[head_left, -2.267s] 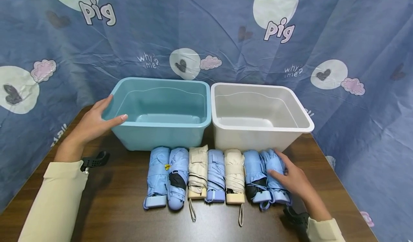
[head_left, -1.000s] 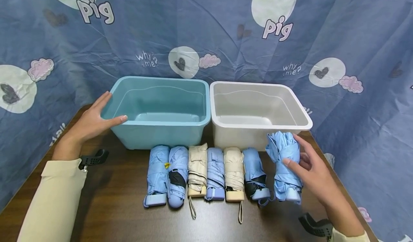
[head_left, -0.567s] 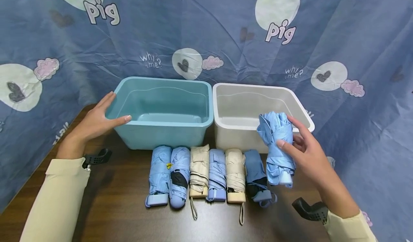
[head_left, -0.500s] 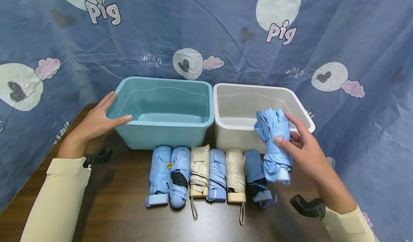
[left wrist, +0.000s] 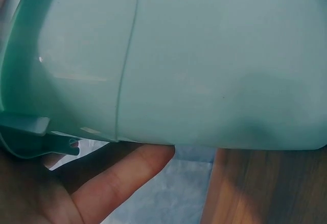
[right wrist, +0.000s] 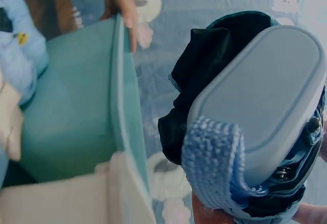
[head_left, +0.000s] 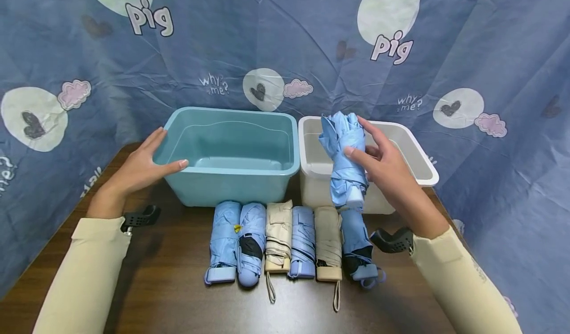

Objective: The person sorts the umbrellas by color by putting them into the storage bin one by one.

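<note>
My right hand (head_left: 385, 163) holds a folded light-blue umbrella (head_left: 347, 151) above the left front part of the white bin (head_left: 423, 180). The umbrella's pale handle end (right wrist: 265, 96) and woven wrist strap (right wrist: 209, 157) fill the right side of the right wrist view. At the left end of the teal bin (head_left: 227, 188), my left hand (head_left: 138, 168) rests with fingers extended along the outside and thumb by the front rim. In the left wrist view, a straight finger (left wrist: 127, 183) touches the teal bin's wall (left wrist: 204, 71).
Several folded umbrellas lie in a row before the bins, among them a beige umbrella (head_left: 279, 235), a purple-blue umbrella (head_left: 303, 240) and a blue umbrella with black patch (head_left: 356, 235). Both bins stand side by side on a brown wooden table (head_left: 178, 294) against a printed blue cloth (head_left: 285, 37).
My right hand took the rightmost blue umbrella from the row, lifted it, and moved it left and away from me over the white bin. My left hand stays at the teal bin.
</note>
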Demonstrator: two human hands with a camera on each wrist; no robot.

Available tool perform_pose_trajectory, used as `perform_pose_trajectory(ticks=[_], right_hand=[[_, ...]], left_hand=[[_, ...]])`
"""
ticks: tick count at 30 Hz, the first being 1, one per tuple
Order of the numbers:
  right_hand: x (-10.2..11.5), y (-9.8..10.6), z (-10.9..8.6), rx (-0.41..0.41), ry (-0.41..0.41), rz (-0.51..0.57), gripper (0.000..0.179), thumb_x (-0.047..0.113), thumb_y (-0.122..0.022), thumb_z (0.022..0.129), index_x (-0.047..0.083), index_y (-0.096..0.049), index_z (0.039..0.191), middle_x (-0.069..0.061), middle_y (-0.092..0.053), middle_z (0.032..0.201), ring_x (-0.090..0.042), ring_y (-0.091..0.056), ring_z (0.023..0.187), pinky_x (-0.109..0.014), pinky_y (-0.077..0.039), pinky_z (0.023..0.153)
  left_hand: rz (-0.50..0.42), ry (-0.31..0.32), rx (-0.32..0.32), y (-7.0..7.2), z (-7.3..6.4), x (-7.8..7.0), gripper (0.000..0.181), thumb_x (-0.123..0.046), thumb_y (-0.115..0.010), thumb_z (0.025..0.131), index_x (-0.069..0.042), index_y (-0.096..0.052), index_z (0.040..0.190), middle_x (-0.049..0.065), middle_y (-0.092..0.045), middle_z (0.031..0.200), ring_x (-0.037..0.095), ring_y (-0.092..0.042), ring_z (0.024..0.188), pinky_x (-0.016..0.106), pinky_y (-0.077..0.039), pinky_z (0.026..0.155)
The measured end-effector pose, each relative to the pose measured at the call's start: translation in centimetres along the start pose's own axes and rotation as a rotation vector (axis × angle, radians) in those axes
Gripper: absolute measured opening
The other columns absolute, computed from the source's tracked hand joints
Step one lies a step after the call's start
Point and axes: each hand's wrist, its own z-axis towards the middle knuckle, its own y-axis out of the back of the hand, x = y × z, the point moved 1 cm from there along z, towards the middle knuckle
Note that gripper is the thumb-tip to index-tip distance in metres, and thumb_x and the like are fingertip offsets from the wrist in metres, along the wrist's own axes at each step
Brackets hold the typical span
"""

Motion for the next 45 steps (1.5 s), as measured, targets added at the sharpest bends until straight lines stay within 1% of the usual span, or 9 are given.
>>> perform_pose_trajectory(ticks=[9,12,16,19,21,33,40,42,45], right_hand=[[3.0,-4.0,4.6,0.027,0.017,0.136,0.067,0.03,-0.069,0.09,0.042,-0.035,0.146,-0.011,-0.049,0.135,-0.027,-0.058,0.111,-0.046,-0.054,0.081],[3.7,-5.6,5.9,0.047,0.016,0.147,0.067,0.03,-0.068,0.09,0.041,-0.034,0.147,-0.006,-0.042,0.14,-0.026,-0.055,0.114,-0.047,-0.054,0.081],[4.3,-7.9,7.5,0.074,0.003,0.15,0.069,0.033,-0.069,0.09,0.041,-0.033,0.148,-0.006,-0.04,0.142,-0.022,-0.052,0.119,-0.048,-0.053,0.081],[4.5,-9.6,8.6,0.083,-0.008,0.158,0.07,0.035,-0.07,0.088,0.041,-0.034,0.148,-0.009,-0.042,0.142,-0.021,-0.052,0.12,-0.048,-0.053,0.08],[4.6,-10.6,9.3,0.084,-0.02,0.154,0.07,0.037,-0.07,0.087,0.041,-0.034,0.147,-0.005,-0.039,0.145,-0.02,-0.051,0.12,-0.047,-0.053,0.079],[5.1,-16.0,13.3,0.067,-0.115,0.153,0.073,0.042,-0.071,0.085,0.043,-0.033,0.147,-0.003,-0.034,0.149,-0.024,-0.055,0.113,-0.042,-0.055,0.071],[4.4,-19.2,14.9,0.091,-0.12,0.118,0.074,0.043,-0.07,0.087,0.038,-0.031,0.149,-0.001,-0.031,0.152,-0.025,-0.052,0.114,-0.037,-0.056,0.065],[4.1,-19.9,15.1,0.088,-0.136,0.112,0.074,0.042,-0.07,0.087,0.038,-0.031,0.149,0.0,-0.031,0.153,-0.025,-0.053,0.113,-0.036,-0.055,0.063],[4.1,-21.4,15.6,0.076,-0.163,0.113,0.073,0.041,-0.071,0.087,0.039,-0.032,0.149,0.0,-0.032,0.152,-0.025,-0.053,0.112,-0.036,-0.055,0.062]], left_hand=[[0.004,0.002,0.002,0.1,0.0,-0.2,0.106,-0.06,-0.063,0.084,-0.022,0.005,0.155,-0.005,0.012,0.161,0.047,-0.002,0.143,0.076,-0.017,0.099],[0.003,-0.002,0.006,0.1,0.0,-0.1,0.105,-0.059,-0.063,0.084,-0.023,0.004,0.155,-0.006,0.012,0.161,0.046,-0.001,0.144,0.075,-0.017,0.1],[0.0,-0.008,0.011,0.2,-0.2,0.2,0.104,-0.058,-0.064,0.084,-0.024,0.004,0.155,-0.007,0.012,0.161,0.045,-0.001,0.144,0.074,-0.017,0.101],[-0.001,-0.006,0.014,0.1,-0.4,0.4,0.104,-0.058,-0.064,0.084,-0.025,0.004,0.155,-0.008,0.012,0.16,0.045,-0.001,0.144,0.074,-0.017,0.101],[0.0,-0.003,0.017,0.1,-0.4,0.4,0.104,-0.058,-0.064,0.084,-0.025,0.004,0.155,-0.009,0.013,0.16,0.045,-0.001,0.144,0.074,-0.017,0.101],[0.002,0.014,0.005,0.4,-0.4,0.1,0.105,-0.06,-0.064,0.083,-0.024,0.004,0.155,-0.008,0.012,0.16,0.044,-0.001,0.144,0.074,-0.016,0.101],[0.002,0.025,-0.003,0.4,-0.5,-0.1,0.106,-0.061,-0.064,0.083,-0.023,0.003,0.156,-0.006,0.011,0.161,0.045,-0.002,0.144,0.075,-0.016,0.101],[-0.002,0.026,0.005,0.2,-0.5,-0.1,0.106,-0.061,-0.064,0.083,-0.023,0.003,0.156,-0.005,0.01,0.161,0.045,-0.002,0.144,0.075,-0.016,0.101],[0.005,0.029,0.005,0.5,-0.6,-0.1,0.107,-0.061,-0.065,0.082,-0.023,0.003,0.156,-0.005,0.01,0.161,0.045,-0.003,0.144,0.074,-0.016,0.102]])
